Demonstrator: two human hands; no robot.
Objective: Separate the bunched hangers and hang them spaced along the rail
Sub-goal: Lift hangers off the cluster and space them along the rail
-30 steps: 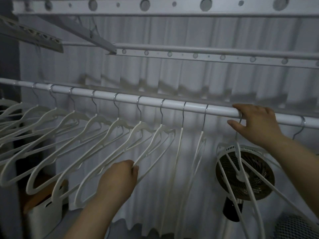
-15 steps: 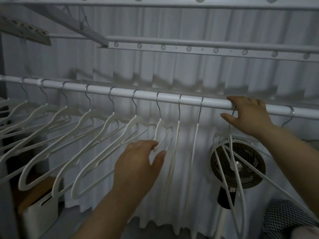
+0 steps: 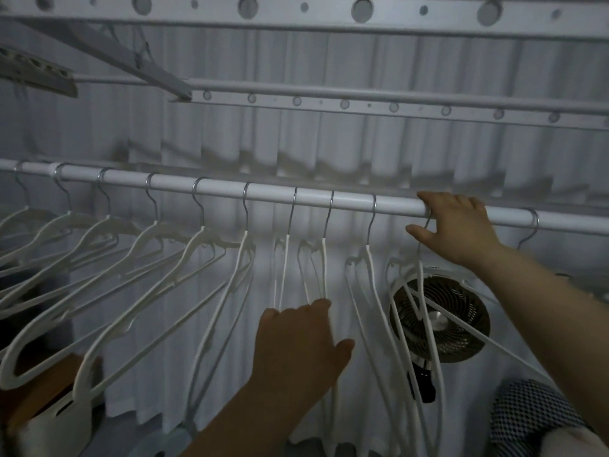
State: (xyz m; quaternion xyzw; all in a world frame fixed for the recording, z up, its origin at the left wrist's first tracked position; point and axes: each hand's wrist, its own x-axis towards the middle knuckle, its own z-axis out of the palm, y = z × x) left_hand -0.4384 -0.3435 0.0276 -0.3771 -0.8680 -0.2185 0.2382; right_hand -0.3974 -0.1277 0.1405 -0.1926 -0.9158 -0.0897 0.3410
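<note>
A white rail (image 3: pixel 349 201) runs across the view with several white plastic hangers (image 3: pixel 155 258) hung spaced along its left part. Three more hang edge-on near the middle, among them one (image 3: pixel 324 265) and its left neighbour (image 3: pixel 285 268). My left hand (image 3: pixel 296 344) reaches up below these two, and its straight fingertips touch their lower arms. My right hand (image 3: pixel 458 225) lies on the rail, fingers curled over it and over the wire hook of a tilted hanger (image 3: pixel 421 291). One more hook (image 3: pixel 532 225) hangs to the right of that hand.
A round fan (image 3: pixel 458 321) stands behind the hangers under my right hand. A pleated white curtain (image 3: pixel 296 143) hangs behind the rail. Perforated drying bars (image 3: pixel 362 100) cross overhead. A white bin (image 3: pixel 56 423) sits at lower left, and a checked fabric object (image 3: pixel 527 413) at lower right.
My left hand let go of a spaced hanger's arm and moved right and up to the edge-on hangers. My right hand stayed on the rail at the hook.
</note>
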